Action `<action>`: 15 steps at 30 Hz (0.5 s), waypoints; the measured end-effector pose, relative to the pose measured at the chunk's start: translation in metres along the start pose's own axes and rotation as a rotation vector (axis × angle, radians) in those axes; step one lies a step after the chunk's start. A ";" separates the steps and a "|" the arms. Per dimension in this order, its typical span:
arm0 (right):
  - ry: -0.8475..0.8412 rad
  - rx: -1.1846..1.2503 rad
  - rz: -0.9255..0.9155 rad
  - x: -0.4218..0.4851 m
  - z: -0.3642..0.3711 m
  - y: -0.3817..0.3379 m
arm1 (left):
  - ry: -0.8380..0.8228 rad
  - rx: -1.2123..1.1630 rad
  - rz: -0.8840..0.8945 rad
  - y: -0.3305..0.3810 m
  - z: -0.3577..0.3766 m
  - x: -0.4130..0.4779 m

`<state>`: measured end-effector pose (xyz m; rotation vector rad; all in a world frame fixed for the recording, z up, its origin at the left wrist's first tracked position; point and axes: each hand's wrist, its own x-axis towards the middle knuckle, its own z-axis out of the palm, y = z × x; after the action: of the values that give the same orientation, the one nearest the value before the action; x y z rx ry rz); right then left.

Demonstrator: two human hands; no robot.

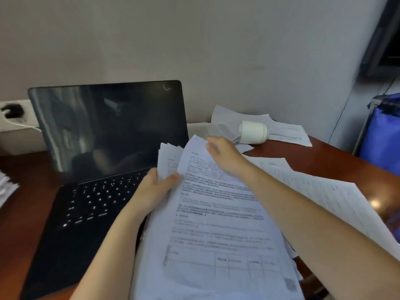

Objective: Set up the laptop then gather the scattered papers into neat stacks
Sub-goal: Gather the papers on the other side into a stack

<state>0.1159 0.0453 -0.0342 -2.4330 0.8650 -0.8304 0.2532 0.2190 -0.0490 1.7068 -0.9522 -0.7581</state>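
At 9 o'clock a socket [13, 113] with a dark plug is sitting on the wall [216, 50]. Below it, blurred papers [6, 187] are lying at the left edge of the desk [21, 213].

The laptop [108, 131] is standing open on the desk at 10 o'clock, with its lid upright, its screen dark and its key legends glowing.

My left hand [155, 187], just left of centre, is grasping the stack [216, 224] by its left edge, with the thumb lying on the top page and the fingers curling underneath. The stack is running from centre down to 6 o'clock, where it is leaving the frame. Its left edge is overlapping the laptop's right side, and its pages are fanning unevenly at the top.

My right hand [223, 154], at centre, is reaching across the stack to the top page's far edge. The fingers are bending over that edge, but blur is keeping me from telling whether they are pinching it or only touching it.

At 1 o'clock a white bottle [254, 132] is lying on its side on the far sheets [285, 131] near the wall. The near sheets [324, 187] are spreading under my right forearm toward 3 o'clock. A blue bag [381, 137] is standing beyond the desk at 3 o'clock.
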 end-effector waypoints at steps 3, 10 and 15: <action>0.001 0.049 -0.113 0.000 0.022 -0.034 | 0.043 0.111 0.049 -0.004 0.002 0.005; -0.041 -0.043 -0.097 -0.029 0.000 -0.042 | 0.136 0.189 0.062 -0.012 0.002 0.015; -0.263 -0.158 0.112 -0.102 -0.066 -0.003 | 0.158 0.202 0.044 -0.011 0.002 0.014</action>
<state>0.0096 0.1034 -0.0240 -2.5267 0.9850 -0.4029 0.2610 0.2077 -0.0610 1.8835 -0.9790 -0.5035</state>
